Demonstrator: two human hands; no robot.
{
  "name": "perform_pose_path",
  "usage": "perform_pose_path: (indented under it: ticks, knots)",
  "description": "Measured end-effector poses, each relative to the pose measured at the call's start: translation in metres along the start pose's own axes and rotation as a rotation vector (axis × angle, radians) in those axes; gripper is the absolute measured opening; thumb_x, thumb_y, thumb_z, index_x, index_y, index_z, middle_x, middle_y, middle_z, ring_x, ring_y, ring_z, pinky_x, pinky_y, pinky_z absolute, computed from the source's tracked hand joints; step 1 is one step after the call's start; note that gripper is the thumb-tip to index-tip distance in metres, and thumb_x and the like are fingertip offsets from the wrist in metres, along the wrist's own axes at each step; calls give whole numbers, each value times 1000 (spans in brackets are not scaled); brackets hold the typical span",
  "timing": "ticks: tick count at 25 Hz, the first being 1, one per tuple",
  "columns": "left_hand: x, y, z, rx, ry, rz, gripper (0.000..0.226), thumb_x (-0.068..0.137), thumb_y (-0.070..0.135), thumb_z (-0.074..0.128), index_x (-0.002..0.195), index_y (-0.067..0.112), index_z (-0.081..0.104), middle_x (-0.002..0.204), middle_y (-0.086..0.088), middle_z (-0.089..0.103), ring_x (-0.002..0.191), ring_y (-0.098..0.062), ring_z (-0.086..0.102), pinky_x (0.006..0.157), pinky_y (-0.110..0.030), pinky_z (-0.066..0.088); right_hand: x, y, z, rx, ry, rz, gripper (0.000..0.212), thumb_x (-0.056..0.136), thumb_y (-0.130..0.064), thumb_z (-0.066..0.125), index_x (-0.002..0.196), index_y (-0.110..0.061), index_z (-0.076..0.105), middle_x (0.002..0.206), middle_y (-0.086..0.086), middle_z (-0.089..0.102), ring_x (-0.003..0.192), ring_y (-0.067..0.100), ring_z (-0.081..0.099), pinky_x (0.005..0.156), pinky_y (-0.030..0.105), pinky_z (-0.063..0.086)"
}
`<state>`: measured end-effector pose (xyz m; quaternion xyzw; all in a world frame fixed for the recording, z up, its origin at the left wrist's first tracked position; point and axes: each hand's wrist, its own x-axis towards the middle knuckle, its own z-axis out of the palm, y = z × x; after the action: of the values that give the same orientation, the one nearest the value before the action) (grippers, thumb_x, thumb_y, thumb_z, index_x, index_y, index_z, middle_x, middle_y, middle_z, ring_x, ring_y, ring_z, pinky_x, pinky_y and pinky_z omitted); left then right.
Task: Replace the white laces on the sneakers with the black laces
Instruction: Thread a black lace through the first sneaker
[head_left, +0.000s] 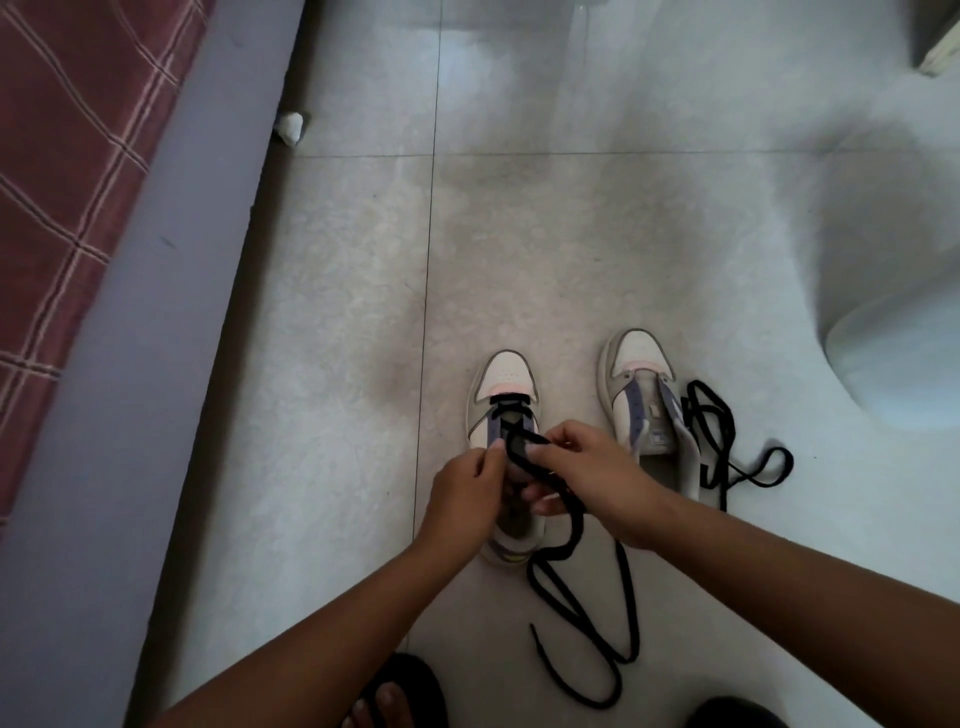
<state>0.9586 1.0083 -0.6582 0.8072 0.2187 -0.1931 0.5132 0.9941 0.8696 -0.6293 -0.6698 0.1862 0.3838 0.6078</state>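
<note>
Two sneakers stand side by side on the pale tiled floor (571, 234), toes pointing away from the person. One black lace (576, 525) runs through the lowest eyelets of the left sneaker (503, 387) and trails back across the tiles in loose bends. Both hands work above this shoe: the left hand (465, 486) pinches the lace at an eyelet row, and the right hand (592, 467) grips a loop of the same lace. One second black lace (714, 431) lies in a loose tangle just beside the right sneaker (636, 364), whose eyelets are bare. One crumpled white scrap (289, 127) sits by the lilac bed frame (156, 338), under a red checked cover (67, 130).
</note>
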Motion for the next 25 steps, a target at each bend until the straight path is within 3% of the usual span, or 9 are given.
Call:
perform_pose_path:
  ticks: [2,5,8,10,13,18,20,25]
  knots:
    - [-4,12,-1,-137,-92,-139,43,99,37,40,76,13,67,78,-12,69,73,-24,66,68,-33,51,-9,-1,3,-59,-112,-35,7,90,-14,61,86,-9,59,78,12,69,67,20,66,64,30,55]
    - [-4,17,-8,-196,-167,-262,30,96,28,49,88,7,69,90,-19,70,83,-31,68,80,-42,56,-21,4,6,-316,-180,-121,16,89,-18,62,76,-8,65,66,5,65,61,9,58,62,22,47]
    - [-6,14,-17,-445,-223,-400,28,96,20,48,96,-2,64,88,-18,69,76,-27,67,71,-35,56,-30,6,2,-452,-142,-185,23,91,-26,59,78,-13,72,83,15,66,69,11,54,70,25,43]
    - [-10,15,-21,-553,-278,-451,33,96,26,45,92,-1,64,80,-14,68,71,-24,66,68,-33,55,-35,6,-2,-600,-126,-240,23,92,-29,56,82,-18,74,92,4,58,76,7,52,76,21,41]
    - [-16,16,-21,-474,-379,-408,41,94,36,52,100,-1,69,86,-15,70,75,-22,68,72,-35,57,-42,10,-3,-854,-126,-397,22,93,-28,55,85,-13,69,91,-3,44,78,-1,43,73,16,33]
    - [-24,17,-16,-575,-425,-441,24,94,20,53,96,-1,66,74,-11,66,65,-18,64,68,-31,57,-50,8,0,-659,-119,-311,22,91,-29,57,74,-24,69,80,-10,49,69,-8,50,67,8,38]
    - [-26,16,-17,-589,-383,-451,24,96,18,50,93,0,65,73,-11,67,67,-20,66,68,-32,58,-53,6,-5,-509,-69,-240,28,93,-28,55,71,-20,72,74,-9,57,64,-5,53,65,15,45]
    - [-36,26,-29,-554,-283,-280,31,100,21,43,86,3,64,74,-11,67,70,-24,66,69,-33,55,-57,2,-14,-129,64,-56,23,95,-29,49,100,-13,64,67,-2,59,58,7,50,58,25,44]
